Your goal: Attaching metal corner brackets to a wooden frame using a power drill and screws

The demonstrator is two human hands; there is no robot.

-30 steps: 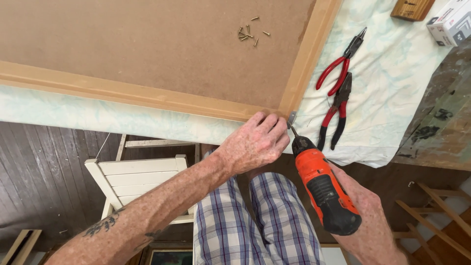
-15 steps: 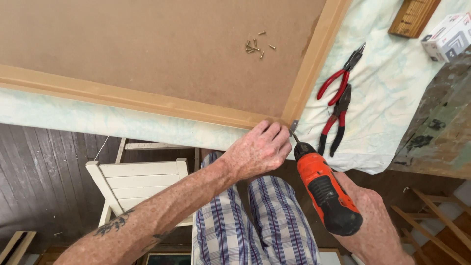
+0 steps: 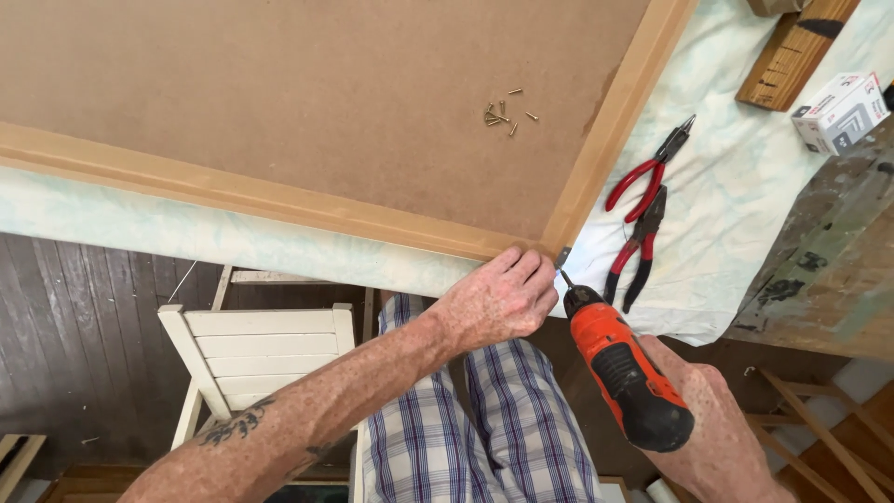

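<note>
- My left hand [image 3: 498,300]: fingers curled together, pressing on the near corner of the wooden frame [image 3: 596,154], beside a small metal bracket [image 3: 562,254].
- My right hand [image 3: 708,419]: fingers wrapped round the orange cordless screwdriver [image 3: 622,368], its bit tip at the bracket.
- Loose screws [image 3: 503,112]: on the brown backing board [image 3: 307,84].
- Two red-handled pliers [image 3: 643,210]: on the cloth [image 3: 736,205], right of the frame.

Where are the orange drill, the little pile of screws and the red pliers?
Orange drill [image 3: 622,373], head view, on the middle of its orange body.
Screws [image 3: 503,114], head view, on the middle of the pile.
Red pliers [image 3: 641,179], head view, on one red handle.
</note>
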